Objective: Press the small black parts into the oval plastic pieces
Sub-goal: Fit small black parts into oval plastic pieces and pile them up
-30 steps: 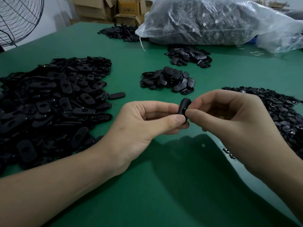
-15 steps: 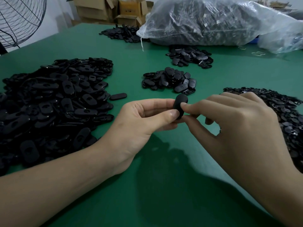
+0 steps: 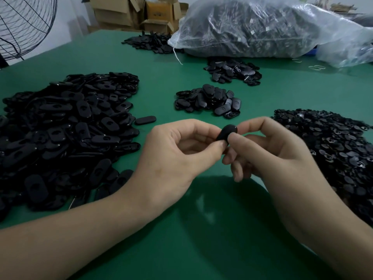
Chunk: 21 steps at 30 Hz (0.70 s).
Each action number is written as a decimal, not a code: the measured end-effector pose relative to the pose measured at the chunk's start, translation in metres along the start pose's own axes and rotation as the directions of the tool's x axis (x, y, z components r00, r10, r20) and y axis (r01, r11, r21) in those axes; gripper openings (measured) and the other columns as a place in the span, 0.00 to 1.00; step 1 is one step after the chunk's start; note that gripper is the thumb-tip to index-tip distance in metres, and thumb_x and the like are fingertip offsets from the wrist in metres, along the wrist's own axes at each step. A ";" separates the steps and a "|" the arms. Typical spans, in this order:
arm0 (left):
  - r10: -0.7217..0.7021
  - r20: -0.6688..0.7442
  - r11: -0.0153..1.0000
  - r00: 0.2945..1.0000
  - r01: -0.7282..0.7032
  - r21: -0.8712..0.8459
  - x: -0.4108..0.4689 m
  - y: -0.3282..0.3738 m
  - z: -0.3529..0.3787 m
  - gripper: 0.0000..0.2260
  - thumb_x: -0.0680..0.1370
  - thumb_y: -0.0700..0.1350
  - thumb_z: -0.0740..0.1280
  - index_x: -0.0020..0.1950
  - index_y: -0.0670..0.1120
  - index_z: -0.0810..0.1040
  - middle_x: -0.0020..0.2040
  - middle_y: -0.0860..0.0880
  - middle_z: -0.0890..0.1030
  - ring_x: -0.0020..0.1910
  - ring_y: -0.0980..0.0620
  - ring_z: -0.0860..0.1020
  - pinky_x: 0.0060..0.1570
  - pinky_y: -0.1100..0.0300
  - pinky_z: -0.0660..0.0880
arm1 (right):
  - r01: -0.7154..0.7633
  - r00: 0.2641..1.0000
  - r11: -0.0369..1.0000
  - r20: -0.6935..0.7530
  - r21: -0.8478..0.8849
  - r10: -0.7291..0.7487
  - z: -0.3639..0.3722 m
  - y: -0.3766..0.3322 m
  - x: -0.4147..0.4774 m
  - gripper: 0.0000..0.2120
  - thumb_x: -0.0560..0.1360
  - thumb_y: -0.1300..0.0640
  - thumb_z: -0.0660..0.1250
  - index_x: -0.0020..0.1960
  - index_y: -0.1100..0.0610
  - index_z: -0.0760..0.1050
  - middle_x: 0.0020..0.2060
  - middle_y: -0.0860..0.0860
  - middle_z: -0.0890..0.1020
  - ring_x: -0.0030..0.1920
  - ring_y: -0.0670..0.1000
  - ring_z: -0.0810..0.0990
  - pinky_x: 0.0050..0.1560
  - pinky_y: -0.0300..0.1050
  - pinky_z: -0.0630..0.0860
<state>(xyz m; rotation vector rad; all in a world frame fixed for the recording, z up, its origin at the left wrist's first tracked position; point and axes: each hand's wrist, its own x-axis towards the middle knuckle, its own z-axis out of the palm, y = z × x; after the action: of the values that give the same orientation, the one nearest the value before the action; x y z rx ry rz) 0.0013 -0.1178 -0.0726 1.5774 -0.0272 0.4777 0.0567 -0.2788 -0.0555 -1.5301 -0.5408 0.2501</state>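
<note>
**Q:** Head view: what do the hands show?

**A:** The left hand [image 3: 173, 156] and right hand [image 3: 268, 156] meet above the green table [image 3: 201, 229]. Both pinch one black oval piece [image 3: 227, 133] between thumb and forefinger. The left grips its lower end and the right its upper end. The remaining fingers of each hand are curled in. Whether a small part sits in the piece cannot be told.

**Q:** And the stock around them?

**A:** A large heap of oval pieces [image 3: 66, 128] lies at the left, with a single stray piece [image 3: 145, 120] just beside it. A small pile [image 3: 207, 102] lies beyond the hands, and a farther pile [image 3: 232, 70] behind that. A heap of smaller parts [image 3: 333, 142] lies at the right. At the table's far edge rests a clear plastic bag [image 3: 262, 29] full of dark parts. Cardboard boxes [image 3: 141, 13] and a wire fan guard [image 3: 24, 23] stand behind.
</note>
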 end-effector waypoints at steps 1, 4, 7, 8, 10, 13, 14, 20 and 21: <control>0.021 0.007 1.000 1.000 -0.021 0.007 -0.001 0.000 0.000 0.04 0.74 0.37 0.74 0.47 0.45 0.85 0.41 0.46 0.88 0.41 0.50 0.87 0.47 0.61 0.82 | -0.036 0.999 0.998 0.015 0.047 0.035 0.001 0.001 0.001 0.06 0.77 0.57 0.71 0.49 0.59 0.76 0.34 0.55 0.83 0.28 0.52 0.76 0.32 0.38 0.72; 0.065 0.006 0.997 0.998 -0.065 0.044 -0.001 0.001 0.000 0.06 0.74 0.38 0.74 0.46 0.47 0.85 0.41 0.48 0.88 0.41 0.50 0.87 0.47 0.63 0.81 | -0.101 0.994 0.982 0.050 0.160 0.094 0.002 0.002 0.001 0.08 0.70 0.56 0.73 0.47 0.57 0.78 0.34 0.55 0.82 0.29 0.51 0.75 0.32 0.39 0.72; 0.086 -0.006 0.993 0.996 -0.085 0.081 -0.001 0.001 0.000 0.05 0.74 0.39 0.74 0.47 0.48 0.85 0.42 0.49 0.88 0.42 0.50 0.87 0.48 0.61 0.82 | -0.151 0.987 0.955 0.095 0.253 0.131 0.003 0.001 0.001 0.08 0.68 0.57 0.73 0.46 0.56 0.79 0.35 0.54 0.81 0.29 0.49 0.74 0.31 0.38 0.72; 0.094 -0.007 0.991 0.996 -0.093 0.094 -0.001 0.001 0.000 0.05 0.74 0.39 0.74 0.47 0.47 0.85 0.42 0.49 0.88 0.43 0.50 0.87 0.48 0.60 0.82 | -0.162 0.985 0.948 0.107 0.274 0.137 0.003 0.001 0.001 0.08 0.67 0.57 0.73 0.46 0.56 0.79 0.35 0.54 0.80 0.30 0.49 0.74 0.31 0.37 0.72; 0.107 -0.003 0.988 0.994 -0.106 0.112 -0.002 0.001 0.000 0.05 0.74 0.38 0.74 0.48 0.46 0.86 0.42 0.49 0.88 0.43 0.50 0.87 0.49 0.58 0.83 | -0.177 0.981 0.936 0.126 0.305 0.144 0.003 0.002 0.001 0.09 0.66 0.57 0.74 0.45 0.56 0.79 0.35 0.54 0.80 0.30 0.49 0.74 0.32 0.37 0.72; 0.141 -0.006 0.979 0.990 -0.138 0.151 -0.004 0.002 -0.001 0.05 0.74 0.38 0.74 0.49 0.45 0.86 0.43 0.50 0.88 0.43 0.51 0.87 0.50 0.59 0.82 | -0.194 0.976 0.922 0.160 0.336 0.148 0.002 0.002 0.001 0.07 0.67 0.59 0.76 0.43 0.54 0.79 0.35 0.53 0.80 0.31 0.48 0.74 0.33 0.37 0.73; 0.158 -0.010 0.973 0.987 -0.154 0.171 -0.004 0.003 -0.001 0.05 0.74 0.38 0.74 0.48 0.46 0.86 0.43 0.51 0.88 0.43 0.52 0.87 0.49 0.61 0.82 | -0.199 0.974 0.917 0.170 0.345 0.148 0.002 0.002 0.001 0.07 0.68 0.61 0.76 0.43 0.54 0.79 0.35 0.53 0.80 0.31 0.48 0.74 0.33 0.37 0.73; 0.224 -0.033 0.949 0.974 -0.210 0.235 -0.005 0.006 0.001 0.09 0.74 0.37 0.76 0.47 0.50 0.85 0.43 0.55 0.88 0.42 0.58 0.87 0.47 0.66 0.81 | -0.212 0.971 0.887 0.190 0.410 0.144 0.003 0.003 0.004 0.04 0.67 0.61 0.73 0.40 0.53 0.80 0.34 0.53 0.78 0.30 0.49 0.74 0.33 0.38 0.74; 0.227 -0.034 0.947 0.973 -0.213 0.239 -0.005 0.006 0.000 0.08 0.74 0.37 0.76 0.47 0.50 0.85 0.43 0.55 0.88 0.42 0.58 0.87 0.47 0.66 0.81 | -0.212 0.971 0.886 0.193 0.413 0.143 0.004 0.003 0.004 0.05 0.67 0.61 0.73 0.40 0.53 0.80 0.34 0.53 0.78 0.30 0.49 0.74 0.33 0.38 0.74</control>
<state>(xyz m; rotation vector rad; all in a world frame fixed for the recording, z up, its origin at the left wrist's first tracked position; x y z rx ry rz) -0.0052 -0.1201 -0.0688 1.8004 -0.1044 0.7257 0.0585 -0.2738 -0.0576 -1.1295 -0.4319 0.5992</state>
